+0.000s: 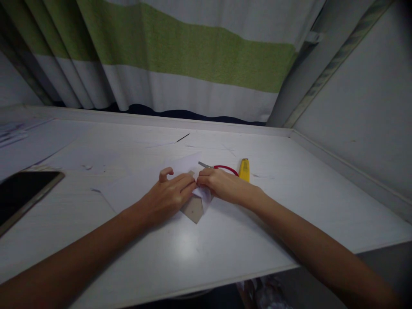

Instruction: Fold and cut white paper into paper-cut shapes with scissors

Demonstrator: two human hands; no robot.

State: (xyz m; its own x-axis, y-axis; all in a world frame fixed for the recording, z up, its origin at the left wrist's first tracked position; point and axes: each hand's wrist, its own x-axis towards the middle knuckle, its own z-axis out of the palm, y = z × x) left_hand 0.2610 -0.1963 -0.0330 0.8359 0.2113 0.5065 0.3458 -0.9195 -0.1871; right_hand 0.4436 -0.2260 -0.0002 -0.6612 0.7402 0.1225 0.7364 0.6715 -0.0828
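My left hand lies over a grey-brown piece of cardboard, its fingers together and pressing on it, with one finger curled up. My right hand is closed, its fingertips pinching the folded white paper at the cardboard's edge. Both hands' fingertips nearly meet. Part of the cardboard and paper is hidden under the fingers. Just behind my right hand lie scissors with a red handle and a yellow cutter knife.
A larger white paper sheet spreads left of my hands. At the far left lies a dark phone, with more papers behind it. A thin black stick rests toward the back. The white table ends at a raised rim below a curtain.
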